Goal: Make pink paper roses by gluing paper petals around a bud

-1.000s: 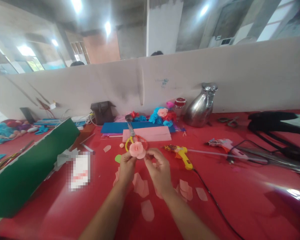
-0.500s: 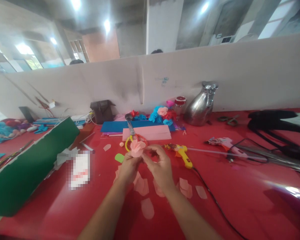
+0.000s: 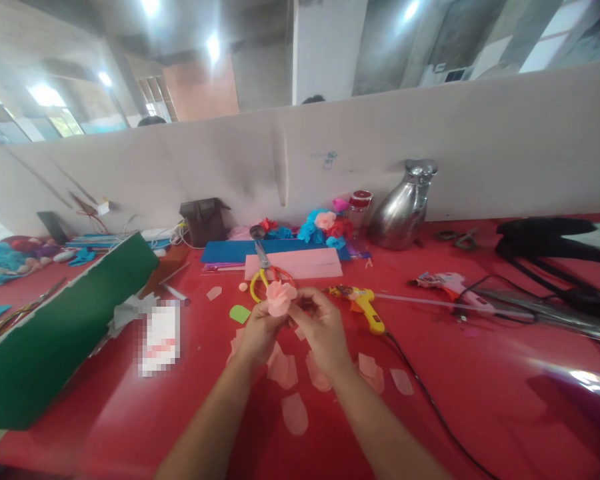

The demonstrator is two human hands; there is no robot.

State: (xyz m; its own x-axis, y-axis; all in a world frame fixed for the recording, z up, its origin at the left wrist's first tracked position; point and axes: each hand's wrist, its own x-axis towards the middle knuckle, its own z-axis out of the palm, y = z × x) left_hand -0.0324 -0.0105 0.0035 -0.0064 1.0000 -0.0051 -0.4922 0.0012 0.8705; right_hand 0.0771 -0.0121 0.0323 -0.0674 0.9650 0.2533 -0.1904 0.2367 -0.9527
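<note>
A pink paper flower (image 3: 280,297) with layered petals is held above the table between my two hands. My left hand (image 3: 261,333) is closed around its underside. From the other side, my right hand (image 3: 324,327) pinches at the flower's lower right edge with thumb and fingers. Loose pink paper petals (image 3: 283,371) lie beneath and around my hands, with a single petal (image 3: 295,413) closer to me. Just behind the flower are scissors (image 3: 263,261) with yellow and red handles. A green petal-shaped piece (image 3: 240,314) lies left of my left hand.
A yellow glue gun (image 3: 366,311) lies right of my hands, its cord running toward me. Another glue gun (image 3: 450,288) is farther right. Folded pink paper (image 3: 310,265), finished flowers (image 3: 316,230) and a metal jug (image 3: 405,210) stand behind. A green board (image 3: 70,333) rises at left.
The flower has been tilted and turned in my hands, so its side petals show more than its centre. My right fingers have shifted along its edge.
</note>
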